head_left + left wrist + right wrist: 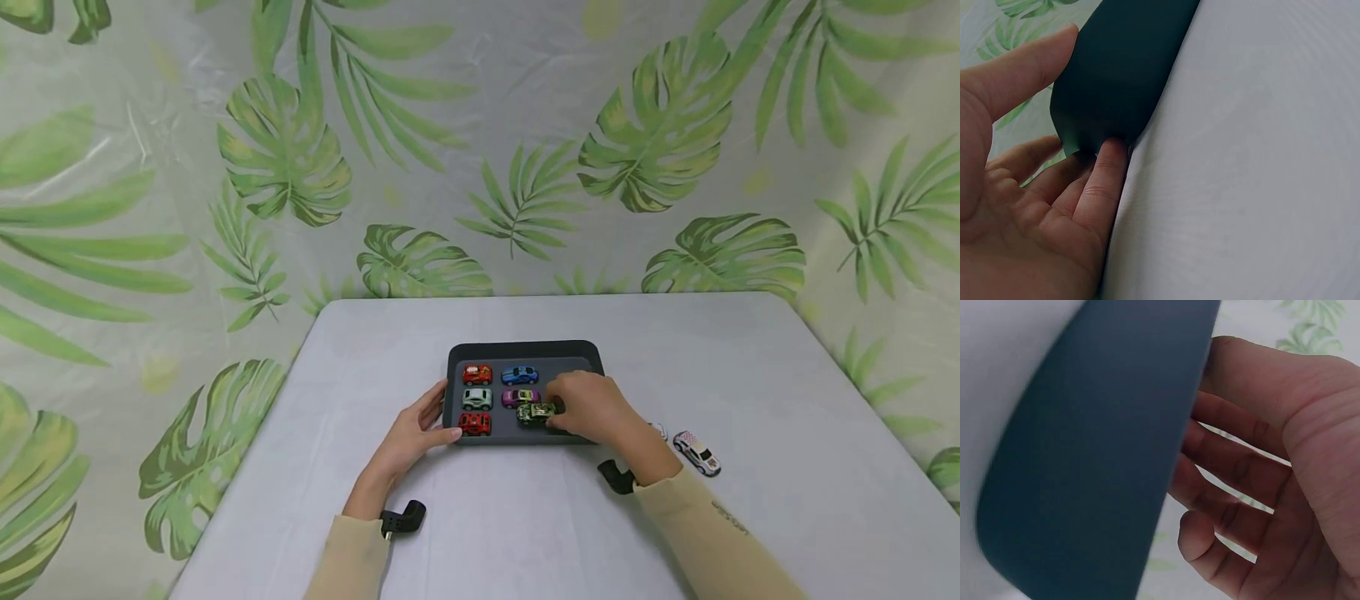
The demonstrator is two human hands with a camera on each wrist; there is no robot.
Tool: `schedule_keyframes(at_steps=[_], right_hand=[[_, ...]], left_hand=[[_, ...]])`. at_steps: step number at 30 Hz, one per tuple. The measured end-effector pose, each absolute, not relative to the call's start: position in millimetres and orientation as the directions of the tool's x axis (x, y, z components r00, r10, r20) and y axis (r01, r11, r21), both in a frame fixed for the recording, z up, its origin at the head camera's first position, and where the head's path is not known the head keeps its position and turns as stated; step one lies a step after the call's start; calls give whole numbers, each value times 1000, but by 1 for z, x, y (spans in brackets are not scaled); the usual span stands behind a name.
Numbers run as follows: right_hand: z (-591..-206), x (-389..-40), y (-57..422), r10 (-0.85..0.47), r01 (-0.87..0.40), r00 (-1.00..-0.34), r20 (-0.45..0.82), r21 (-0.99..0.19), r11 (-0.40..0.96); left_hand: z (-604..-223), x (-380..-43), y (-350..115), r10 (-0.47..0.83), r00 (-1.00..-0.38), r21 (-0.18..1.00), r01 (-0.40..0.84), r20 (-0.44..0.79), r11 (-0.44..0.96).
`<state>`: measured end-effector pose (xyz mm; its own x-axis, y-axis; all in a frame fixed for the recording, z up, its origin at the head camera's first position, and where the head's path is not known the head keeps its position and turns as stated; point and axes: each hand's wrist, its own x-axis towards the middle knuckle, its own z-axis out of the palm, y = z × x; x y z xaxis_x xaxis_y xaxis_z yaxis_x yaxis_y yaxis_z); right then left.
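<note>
A dark grey rectangular tray lies on the table with several toy cars in it. My left hand grips its left end, thumb at the near left corner and fingers along the side; the left wrist view shows fingertips against the tray wall. With thumb and fingers, my right hand pinches a green camouflage toy car over the tray, just in front of a purple toy car. In the right wrist view the tray wall hides the right fingertips and the camouflage car.
In the tray's left column stand an orange-red car, a pale green car and a red car. A blue car stands behind the purple one. Right of the tray lie a white car and another, partly hidden car.
</note>
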<state>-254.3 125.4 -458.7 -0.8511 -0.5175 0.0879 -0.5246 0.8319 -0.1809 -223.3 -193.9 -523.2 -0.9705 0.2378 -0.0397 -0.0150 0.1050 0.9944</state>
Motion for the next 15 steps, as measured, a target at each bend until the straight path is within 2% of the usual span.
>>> schedule_keyframes(at_steps=[15], right_hand=[[-471, -256, 114, -546, -556, -831, 102, -169, 814]], left_hand=[[-523, -223, -194, 244, -969, 993, -17, -46, 121]])
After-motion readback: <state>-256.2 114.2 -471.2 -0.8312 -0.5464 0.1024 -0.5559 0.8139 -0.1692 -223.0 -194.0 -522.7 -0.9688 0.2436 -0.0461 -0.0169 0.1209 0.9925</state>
